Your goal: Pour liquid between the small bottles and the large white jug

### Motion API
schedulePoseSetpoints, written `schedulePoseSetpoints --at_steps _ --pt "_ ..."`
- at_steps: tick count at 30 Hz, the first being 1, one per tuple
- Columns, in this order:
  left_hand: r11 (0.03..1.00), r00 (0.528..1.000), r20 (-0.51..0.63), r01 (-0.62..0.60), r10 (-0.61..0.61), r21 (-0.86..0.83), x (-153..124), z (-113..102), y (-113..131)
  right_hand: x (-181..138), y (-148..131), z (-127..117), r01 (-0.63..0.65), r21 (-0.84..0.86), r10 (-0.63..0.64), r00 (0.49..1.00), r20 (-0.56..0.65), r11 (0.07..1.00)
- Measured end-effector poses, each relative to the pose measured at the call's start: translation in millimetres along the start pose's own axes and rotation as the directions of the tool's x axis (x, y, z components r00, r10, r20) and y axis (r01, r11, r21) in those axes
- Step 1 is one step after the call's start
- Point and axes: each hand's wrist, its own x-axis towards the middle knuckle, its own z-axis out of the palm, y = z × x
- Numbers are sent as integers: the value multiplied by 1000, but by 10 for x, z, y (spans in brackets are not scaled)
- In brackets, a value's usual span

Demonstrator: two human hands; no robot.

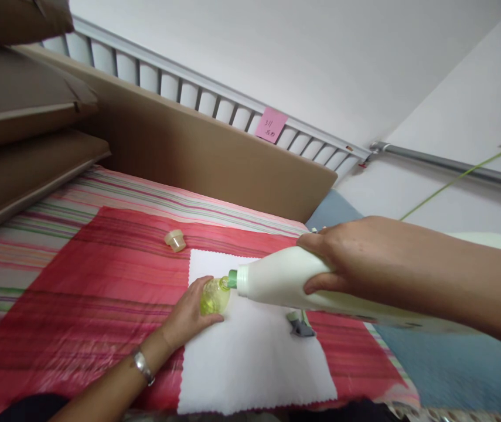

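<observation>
With its fingers wrapped round a small clear bottle (pixel 215 298) of yellow-green liquid, my left hand (pixel 193 310) steadies it over the white cloth (pixel 250 357). My right hand (pixel 338 252) grips a large pale green bottle (pixel 283 272), tipped nearly on its side. The big bottle's green spout meets the small bottle's mouth; whether liquid is flowing I cannot tell. A grey and pale green pump or trigger head (pixel 300 325) lies on the cloth below the big bottle. Up and to the left, a translucent cream cap (pixel 175 240) rests on the red sheet (pixel 136 264).
A striped cloth (pixel 78 193) lies beneath the red sheet. Cardboard boxes (pixel 26 105) are stacked at the left, and a brown board (pixel 206 152) stands along the back before a white radiator (pixel 149 77) bearing a pink note (pixel 271 124). A green stem (pixel 452 186) crosses at right.
</observation>
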Motion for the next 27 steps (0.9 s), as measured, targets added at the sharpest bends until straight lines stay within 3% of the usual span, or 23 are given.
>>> schedulePoseSetpoints --at_steps 27 --pt "1000 1000 -3 5 -5 -1 -1 10 -6 21 -107 -127 7 -29 -9 999 -43 1000"
